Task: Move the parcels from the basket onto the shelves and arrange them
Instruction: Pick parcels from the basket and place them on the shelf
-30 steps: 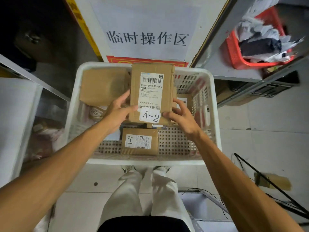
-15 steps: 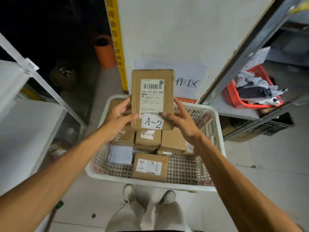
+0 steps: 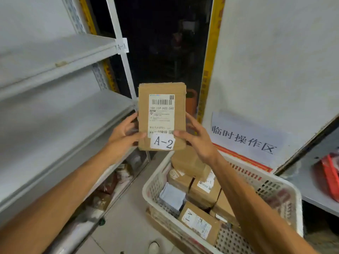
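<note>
— Where's the parcel now?
— Lifted clear of the basket, my left hand and right hand gripping its sides. Now I face the shelves on the left; placing it comes next.

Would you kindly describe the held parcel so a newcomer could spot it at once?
Find the white basket right of the grey shelves. Above its far corner, left hand and right hand hold a brown parcel upright. Its sticker reads A-2; visible neighbours read A-1.

Dim, soft-focus wide-angle view; edges bow, the middle gap is black, white panels evenly lit.
</note>
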Available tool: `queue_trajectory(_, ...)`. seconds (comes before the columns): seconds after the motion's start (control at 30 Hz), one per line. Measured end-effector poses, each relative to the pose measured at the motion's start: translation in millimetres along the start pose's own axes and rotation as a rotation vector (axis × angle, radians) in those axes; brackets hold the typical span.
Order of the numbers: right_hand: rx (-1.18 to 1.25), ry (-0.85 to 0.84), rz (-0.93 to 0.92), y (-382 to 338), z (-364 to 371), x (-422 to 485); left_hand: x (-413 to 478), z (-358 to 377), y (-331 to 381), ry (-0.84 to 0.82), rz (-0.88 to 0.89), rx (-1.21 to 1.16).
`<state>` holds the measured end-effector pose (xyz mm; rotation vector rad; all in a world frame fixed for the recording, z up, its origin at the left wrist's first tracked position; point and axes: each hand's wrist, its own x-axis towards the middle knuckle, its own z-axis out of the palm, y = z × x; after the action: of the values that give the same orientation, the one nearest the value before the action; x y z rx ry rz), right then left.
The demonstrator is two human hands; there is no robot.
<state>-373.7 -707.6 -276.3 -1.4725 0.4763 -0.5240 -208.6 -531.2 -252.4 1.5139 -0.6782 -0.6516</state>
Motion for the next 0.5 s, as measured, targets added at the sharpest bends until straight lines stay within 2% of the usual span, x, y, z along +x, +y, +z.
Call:
queue_trajectory(0.23,0.08,-0.244,-0.197,-46.6,92.1,28.1,-50.2,-80.4,61.3,0.204,0.159,0.098)
queue_trajectory(0.5,0.148,-0.363,-0.272,-92.6,197.7,63.6,-76.1,-168.7,114.1,0.329,0.331,0.205)
